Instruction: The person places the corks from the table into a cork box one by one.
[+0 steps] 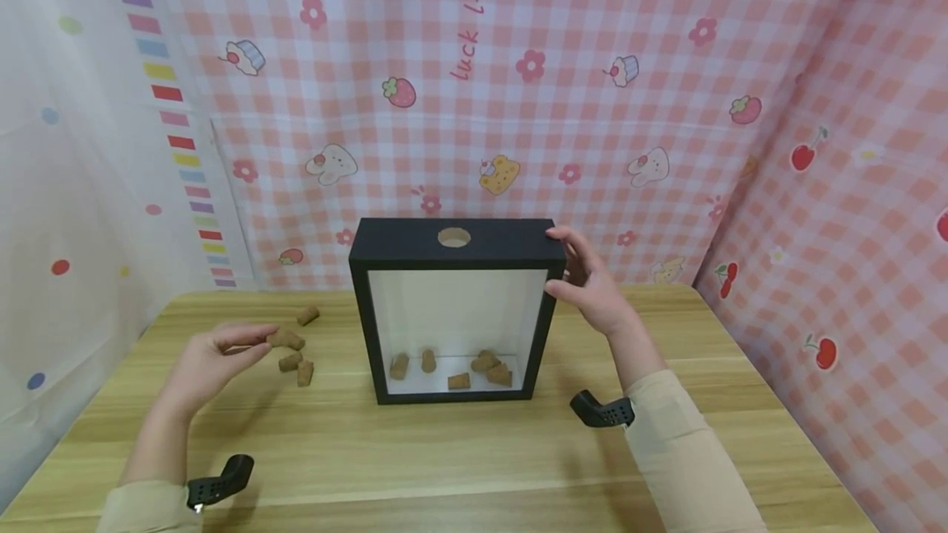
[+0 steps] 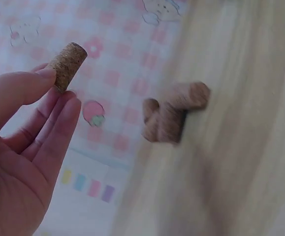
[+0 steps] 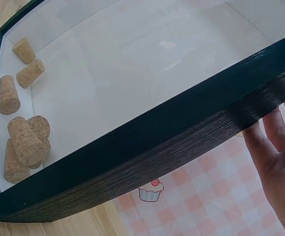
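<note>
My left hand [image 1: 203, 368] pinches a cork [image 2: 69, 64] between thumb and fingertips, held above the table at the left. Several loose corks [image 2: 189, 96] lie close together on the wood just beyond that hand, a little blurred in the left wrist view. At the table's middle stands a black shadow box [image 1: 455, 264], upright, with a clear front and a round hole [image 1: 454, 238] in its top. Inside, several corks [image 3: 26, 142] rest along the bottom. My right hand [image 1: 592, 286] grips the box's right side near the upper corner; its thumb is hidden in the right wrist view.
The wooden table [image 1: 444, 467] runs up to a pink checked cloth [image 1: 474, 130] hanging behind it. More patterned cloth hangs at both sides. Each wrist wears a black camera mount [image 1: 601, 410].
</note>
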`<state>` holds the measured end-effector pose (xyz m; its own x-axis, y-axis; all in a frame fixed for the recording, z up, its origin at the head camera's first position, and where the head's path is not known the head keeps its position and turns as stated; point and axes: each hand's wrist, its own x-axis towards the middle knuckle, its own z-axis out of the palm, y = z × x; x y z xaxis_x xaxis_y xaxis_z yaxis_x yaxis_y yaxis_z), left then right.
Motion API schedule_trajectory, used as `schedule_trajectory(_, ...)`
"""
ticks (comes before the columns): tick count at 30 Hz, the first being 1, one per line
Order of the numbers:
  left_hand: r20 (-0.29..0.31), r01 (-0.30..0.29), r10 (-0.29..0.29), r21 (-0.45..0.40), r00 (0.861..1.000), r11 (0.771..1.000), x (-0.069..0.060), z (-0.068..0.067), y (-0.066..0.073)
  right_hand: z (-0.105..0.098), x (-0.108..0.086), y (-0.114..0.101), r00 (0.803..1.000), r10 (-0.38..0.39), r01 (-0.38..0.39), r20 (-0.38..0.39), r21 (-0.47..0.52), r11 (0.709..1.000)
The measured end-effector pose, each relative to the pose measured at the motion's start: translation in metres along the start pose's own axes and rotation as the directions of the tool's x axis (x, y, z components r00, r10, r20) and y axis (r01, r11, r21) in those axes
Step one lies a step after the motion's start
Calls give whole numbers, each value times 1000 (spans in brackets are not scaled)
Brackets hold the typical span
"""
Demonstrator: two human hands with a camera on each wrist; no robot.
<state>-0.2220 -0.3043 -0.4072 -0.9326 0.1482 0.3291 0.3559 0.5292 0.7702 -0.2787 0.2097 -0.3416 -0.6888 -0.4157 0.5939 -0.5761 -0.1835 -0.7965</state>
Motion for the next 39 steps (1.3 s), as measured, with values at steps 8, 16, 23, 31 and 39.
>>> schedule_trajectory(8, -25, -99, 98, -35, 995, 994, 12, 1, 35, -1, 1, 2, 1000, -1, 1, -3, 2, 1000)
schedule_trajectory(16, -84, -188, 186, -19, 979, 982, 22, 1, 80, 0, 0, 2, 1000, 13, -13, -9, 9, 1000)
schedule_trajectory(23, -133, -249, 239, -62, 962, 967, 30, -4, 112, 0, 0, 2, 1000, 13, -13, -4, 10, 1000)
schedule_trajectory(31, -209, -297, 279, -60, 937, 953, 42, -6, 151, -2, 1, 1, 1000, 16, -16, -5, -3, 1000)
schedule_trajectory(39, -194, -342, 327, -49, 925, 938, 56, 4, 188, -1, 0, 1, 1000, 14, -14, -7, 4, 1000)
